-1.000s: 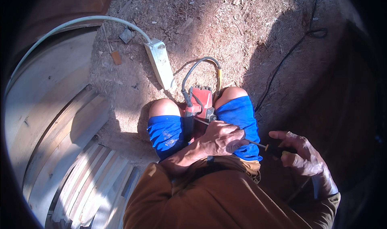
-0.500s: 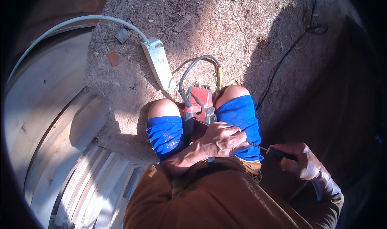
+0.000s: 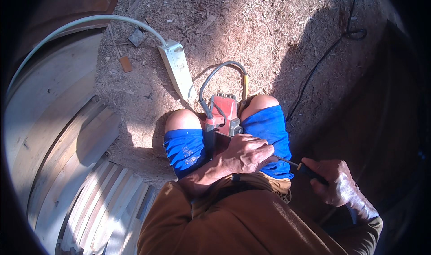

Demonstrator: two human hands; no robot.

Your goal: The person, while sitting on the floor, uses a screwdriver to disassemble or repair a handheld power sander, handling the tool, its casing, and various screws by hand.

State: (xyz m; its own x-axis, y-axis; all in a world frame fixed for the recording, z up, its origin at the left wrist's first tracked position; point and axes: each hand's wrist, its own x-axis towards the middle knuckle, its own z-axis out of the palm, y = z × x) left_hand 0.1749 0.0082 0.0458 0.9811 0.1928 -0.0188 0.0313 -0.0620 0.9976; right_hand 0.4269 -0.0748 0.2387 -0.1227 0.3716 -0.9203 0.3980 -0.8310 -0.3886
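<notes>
A red and grey corded power tool [image 3: 226,106] rests between my knees. My left hand [image 3: 247,154] is closed over its near end; the fingers curl down, and their undersides are hidden. To the right, my right hand [image 3: 334,178] grips the dark handle of a screwdriver [image 3: 311,172]. The thin metal shaft points left toward my left fingers, and its tip is hidden at that hand. The tool's cable [image 3: 224,64] loops up from its body and bends back down beside my right knee.
A white power strip [image 3: 178,70] with a pale cable lies ahead to the left on the chip-covered ground [image 3: 242,26]. Wooden boards [image 3: 101,205] are stacked at the left. A black cord [image 3: 314,69] runs along the right, by a dark shaded surface.
My right hand has turned slightly at the screwdriver handle and shifted a little. The left hand and the power tool stay nearly in place.
</notes>
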